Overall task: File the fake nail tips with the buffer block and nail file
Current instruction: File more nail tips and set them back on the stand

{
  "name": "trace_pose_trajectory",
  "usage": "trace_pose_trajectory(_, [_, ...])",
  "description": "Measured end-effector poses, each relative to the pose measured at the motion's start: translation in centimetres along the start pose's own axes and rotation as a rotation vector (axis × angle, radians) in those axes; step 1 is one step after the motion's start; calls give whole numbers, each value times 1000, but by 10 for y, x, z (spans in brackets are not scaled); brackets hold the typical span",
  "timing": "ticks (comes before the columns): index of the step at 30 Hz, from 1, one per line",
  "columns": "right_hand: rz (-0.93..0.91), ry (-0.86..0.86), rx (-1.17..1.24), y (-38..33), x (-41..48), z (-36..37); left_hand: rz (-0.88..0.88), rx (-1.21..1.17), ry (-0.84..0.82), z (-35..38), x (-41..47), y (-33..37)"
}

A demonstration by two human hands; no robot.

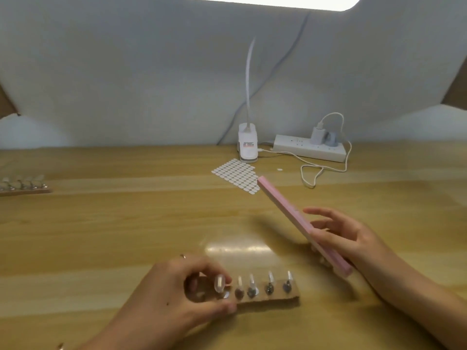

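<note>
A brown holder strip (283, 298) lies on the wooden table near me, carrying several clear fake nail tips (270, 277) on small stands. My left hand (177, 291) grips the strip's left end, its fingers pinching the leftmost clear tip (219, 284). My right hand (343, 238) holds a long pink nail file (283, 210) by its lower half, above and to the right of the strip; the file points up and away to the left. No buffer block shows.
A sheet of small white adhesive tabs (237, 175) lies beyond the file. Behind it stand a white clip lamp base (248, 145) and a power strip (310, 147) with a charger and looping cable (318, 170). Another nail holder strip (22, 185) sits far left.
</note>
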State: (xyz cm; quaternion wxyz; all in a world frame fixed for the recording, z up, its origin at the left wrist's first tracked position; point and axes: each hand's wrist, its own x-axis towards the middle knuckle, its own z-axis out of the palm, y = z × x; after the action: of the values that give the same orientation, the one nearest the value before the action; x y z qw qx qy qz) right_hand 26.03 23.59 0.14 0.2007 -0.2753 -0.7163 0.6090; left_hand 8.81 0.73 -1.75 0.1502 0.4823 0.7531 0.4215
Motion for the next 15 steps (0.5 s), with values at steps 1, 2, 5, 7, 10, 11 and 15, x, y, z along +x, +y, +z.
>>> trace_pose_trajectory(1, [2,-3,-3,0,-1,0,7,-18,3,-1,-3,0])
trace_pose_trajectory(2, [5,-2,-2,-1,-1,-1,23,-48,-4,-4,-5,0])
trace_pose_trajectory(5, [18,10,-30,-3,-2,-1,99,-81,-22,-7,-7,-4])
trace_pose_trajectory(7, [14,11,-59,-3,-2,0,193,7,-14,-6,-8,-6])
trace_pose_trajectory(10, [-12,17,-97,-3,-4,1,428,341,101,-6,-7,-4])
trace_pose_trajectory(11, [-29,19,-112,-4,-5,1,502,409,141,-6,-9,-3])
trace_pose_trajectory(15, [-227,36,-130,-13,-10,2,308,66,280,-9,-12,14])
